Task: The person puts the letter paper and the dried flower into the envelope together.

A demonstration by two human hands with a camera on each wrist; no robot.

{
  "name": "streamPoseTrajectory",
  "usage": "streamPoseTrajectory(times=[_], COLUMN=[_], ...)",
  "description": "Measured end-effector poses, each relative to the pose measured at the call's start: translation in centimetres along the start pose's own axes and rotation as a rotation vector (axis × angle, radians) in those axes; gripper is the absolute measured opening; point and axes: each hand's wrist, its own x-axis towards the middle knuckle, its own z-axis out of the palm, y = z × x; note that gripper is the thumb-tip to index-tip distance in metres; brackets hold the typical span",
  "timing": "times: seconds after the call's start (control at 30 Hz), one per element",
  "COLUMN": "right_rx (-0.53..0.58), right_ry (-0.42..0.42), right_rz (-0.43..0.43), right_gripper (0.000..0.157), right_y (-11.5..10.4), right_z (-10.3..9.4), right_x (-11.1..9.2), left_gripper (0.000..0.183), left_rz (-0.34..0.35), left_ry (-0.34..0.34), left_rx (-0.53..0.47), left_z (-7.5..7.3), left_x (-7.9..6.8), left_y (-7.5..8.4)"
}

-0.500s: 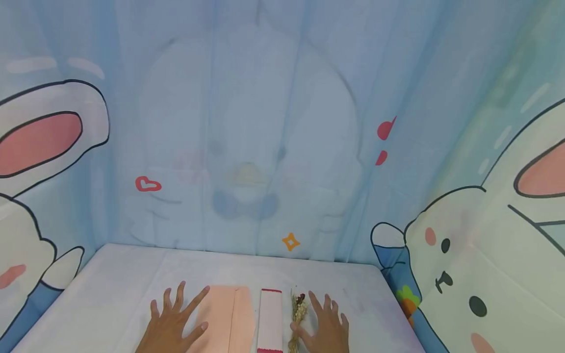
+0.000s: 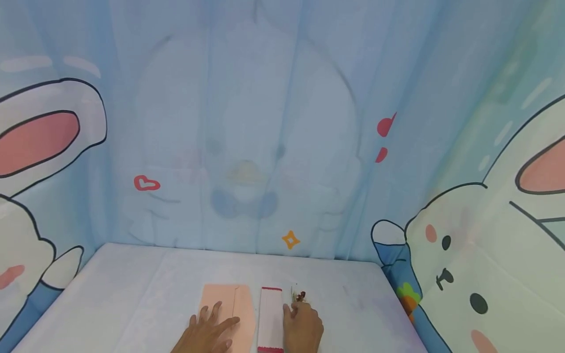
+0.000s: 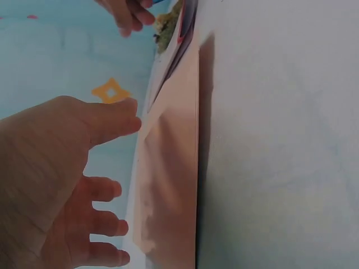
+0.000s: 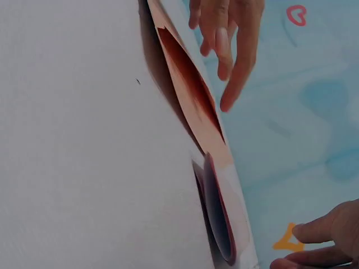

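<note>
Fingers spread, my left hand (image 2: 204, 334) is over a peach paper envelope (image 2: 243, 306); the left wrist view shows a gap between this hand (image 3: 56, 168) and the paper. Beside the envelope lies a narrow white paper sleeve (image 2: 270, 318) with red edges, its near end gaping in the right wrist view. Right of it is a small bunch of dried flowers (image 2: 301, 297), mostly covered by my right hand (image 2: 303, 327). That hand's fingers bend loosely down over the bunch. In the right wrist view its thumb and fingers (image 4: 320, 258) stand apart, nothing visible between them.
A white cloth covers the table (image 2: 132, 294). Behind it hangs a light blue curtain (image 2: 176, 122) with printed cartoon figures, and rabbit prints (image 2: 521, 255) flank both sides.
My left hand has shifted right and nearer, over the envelope. The right hand has moved left, its spread fingers now bent above the dried flowers.
</note>
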Motion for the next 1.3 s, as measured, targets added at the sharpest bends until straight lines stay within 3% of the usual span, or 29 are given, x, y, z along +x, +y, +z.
streamPoseTrajectory(times=[0.1,0.4,0.57,0.8,0.93,1.03,1.17,1.3], right_rx=[-0.026,0.002,0.045,0.259,0.391,0.511,0.623,0.568], right_ry=[-0.038,-0.050,-0.105,0.019,0.037,-0.018,-0.185,-0.271], right_rz=[0.054,0.080,0.176,0.157,0.182,0.217,0.254,0.217], right_gripper=[0.026,0.031,0.023,0.006,0.003,0.003,0.005,0.004], right_y=[-0.5,-1.4,-1.9,-0.9,-0.8,-1.1,-1.2,-0.9], right_z=[1.1,2.7,2.6,1.6,0.7,0.2,0.5,1.5], right_x=[-0.7,-1.3,-1.1,-1.1,-0.6,-0.5,-0.9,-1.8], left_gripper=[0.044,0.056,0.058,0.053,0.050,0.050,0.052,0.053], left_rz=[-0.079,-0.159,-0.184,-0.161,-0.143,-0.149,-0.170,-0.184], left_ry=[-0.096,-0.207,-0.223,-0.166,-0.139,-0.131,-0.155,-0.177], left_rx=[-0.189,-0.400,-0.416,-0.414,-0.382,-0.373,-0.388,-0.410], left_z=[-0.1,-0.3,-0.6,-0.7,-0.7,-0.6,-0.5,-0.4], left_x=[0.2,0.6,0.6,0.1,0.0,0.1,0.1,0.1], left_y=[0.5,0.4,0.5,0.8,0.9,1.0,1.2,1.3])
